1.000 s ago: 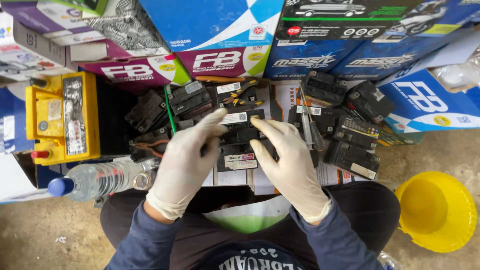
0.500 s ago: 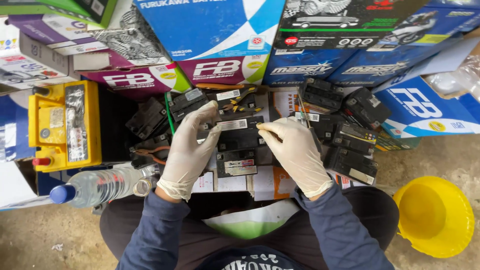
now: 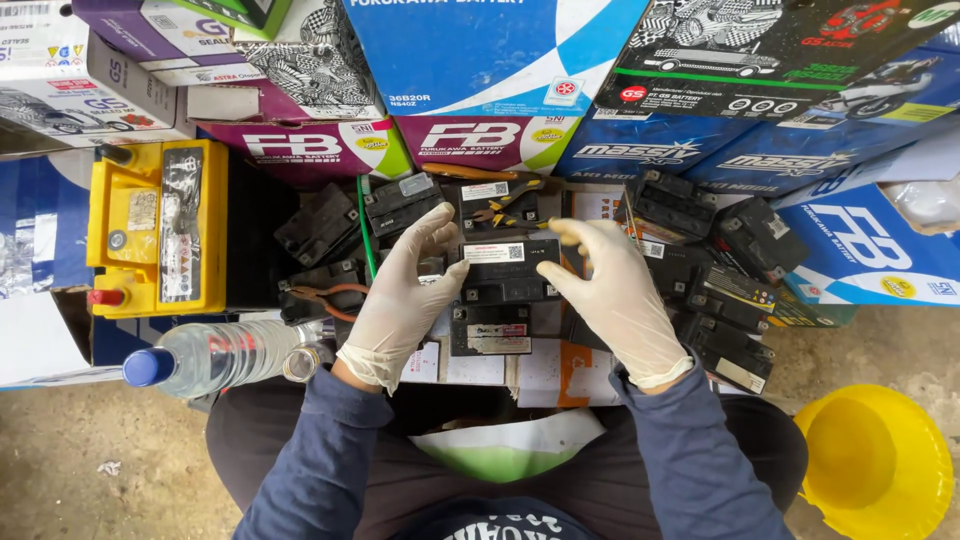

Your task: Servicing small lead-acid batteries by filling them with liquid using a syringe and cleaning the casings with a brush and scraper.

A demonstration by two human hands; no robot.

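Observation:
Both my hands wear pale rubber gloves. My left hand (image 3: 405, 290) presses against the left side of a small black battery (image 3: 508, 270) with a white label. My right hand (image 3: 610, 295) grips the same battery's right side, thumb on its top edge. A second small black battery (image 3: 490, 330) lies just below it on flattened cardboard. More small black batteries (image 3: 720, 275) are piled to the right, and others (image 3: 340, 225) to the left.
A yellow car battery (image 3: 160, 230) stands at the left. A plastic water bottle (image 3: 210, 355) with a blue cap lies near my left knee. Stacked battery cartons (image 3: 500, 80) line the back. A yellow funnel (image 3: 875, 465) sits on the concrete floor at lower right.
Both hands have shifted apart a little and now hold the labelled battery by its two sides; the view has moved closer and slightly up.

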